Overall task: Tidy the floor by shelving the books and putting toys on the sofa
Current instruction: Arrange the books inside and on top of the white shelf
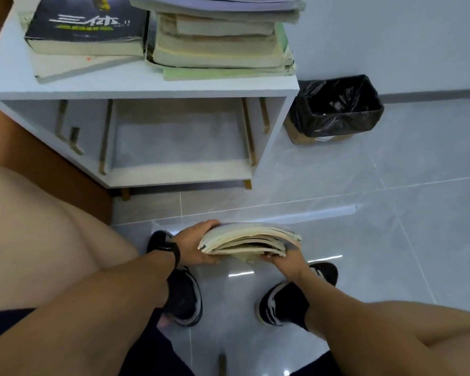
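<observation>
dark book (86, 25) on the white shelf (136, 85) top, white stylised cover title, possibly Chinese characters, blurred, greenish subtitle line beneath, too small to read

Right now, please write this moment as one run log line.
left hand: grips book stack | right hand: grips it too | stack: above floor | shelf: already bears books

Black wristband (174, 251), dark shorts (152, 354), black white-striped sneakers (280, 302).
</observation>
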The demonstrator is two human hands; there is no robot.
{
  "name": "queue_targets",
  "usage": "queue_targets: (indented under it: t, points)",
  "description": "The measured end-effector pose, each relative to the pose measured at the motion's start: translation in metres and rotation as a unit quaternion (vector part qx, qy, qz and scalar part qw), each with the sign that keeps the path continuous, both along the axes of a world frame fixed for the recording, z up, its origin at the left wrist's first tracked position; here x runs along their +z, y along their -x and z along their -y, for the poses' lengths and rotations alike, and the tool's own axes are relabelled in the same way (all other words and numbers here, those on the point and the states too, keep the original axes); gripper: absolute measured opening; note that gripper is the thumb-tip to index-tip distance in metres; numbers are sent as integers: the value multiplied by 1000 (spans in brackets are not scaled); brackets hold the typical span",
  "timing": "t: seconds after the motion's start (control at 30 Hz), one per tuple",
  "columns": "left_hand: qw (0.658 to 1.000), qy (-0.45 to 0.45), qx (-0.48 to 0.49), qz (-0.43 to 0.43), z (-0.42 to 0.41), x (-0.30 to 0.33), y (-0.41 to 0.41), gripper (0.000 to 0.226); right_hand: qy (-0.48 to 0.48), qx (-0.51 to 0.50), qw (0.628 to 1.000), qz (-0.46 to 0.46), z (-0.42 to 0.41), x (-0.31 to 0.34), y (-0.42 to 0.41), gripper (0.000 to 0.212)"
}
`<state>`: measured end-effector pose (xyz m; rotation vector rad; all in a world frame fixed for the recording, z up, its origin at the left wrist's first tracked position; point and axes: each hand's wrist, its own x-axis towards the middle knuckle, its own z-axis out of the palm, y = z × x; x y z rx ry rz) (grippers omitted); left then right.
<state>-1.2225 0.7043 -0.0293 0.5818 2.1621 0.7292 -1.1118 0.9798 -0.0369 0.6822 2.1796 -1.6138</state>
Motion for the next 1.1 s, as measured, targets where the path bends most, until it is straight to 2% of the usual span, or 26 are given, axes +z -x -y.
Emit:
queue_targets:
  t: [0.03,0.1,0.13,0.2,0.27,0.37,0.47,0.53,0.6,0.7,0.77,0.83,0.93,1.1]
  points:
    - [997,41,-58,-32,3,4,6,95,15,7,1000,-2,-3,-3,1,49]
    - [984,91,-132,-73,4,7,17,94,10,0,1000,-8,-8,-7,2,85]
    - [982,96,-143,-82,4,9,21,92,11,7,1000,-9,-8,-7,3,86]
    - [984,93,-140,-64,0,7,22,91,-12,29,999,9,-2,-6,2,55]
    - [989,86,-116,-37,-7,4,16,98,-9,33,999,6,4,-8,5,48]
    - [997,53,-41,-42,-17,-2,11,94,-19,35,999,-6,9,-10,8,57]
    - [996,33,8,-80,-24,0,20,83,-29,-23,999,-6,4,-10,19,59]
    - [997,21,59,-52,-25,6,29,68,-31,-36,999,1,9,-4,31,50]
    - [988,-22,156,-8,-19,8,37,62,-33,-21,999,-3,18,4,45,45]
    - [959,-48,273,53,-3,26,46,54,-34,4,999,-18,38,20,73,51]
    - [937,-56,341,58,6,46,49,44,-24,5,999,-28,51,33,93,55]
    - [914,-59,401,12,16,77,56,40,-14,14,999,-49,66,52,120,58]
    - [875,-79,474,-52,31,115,65,45,12,29,996,-78,89,85,159,55]
    - [819,-137,547,-106,48,145,55,37,9,48,994,-96,128,109,200,47]
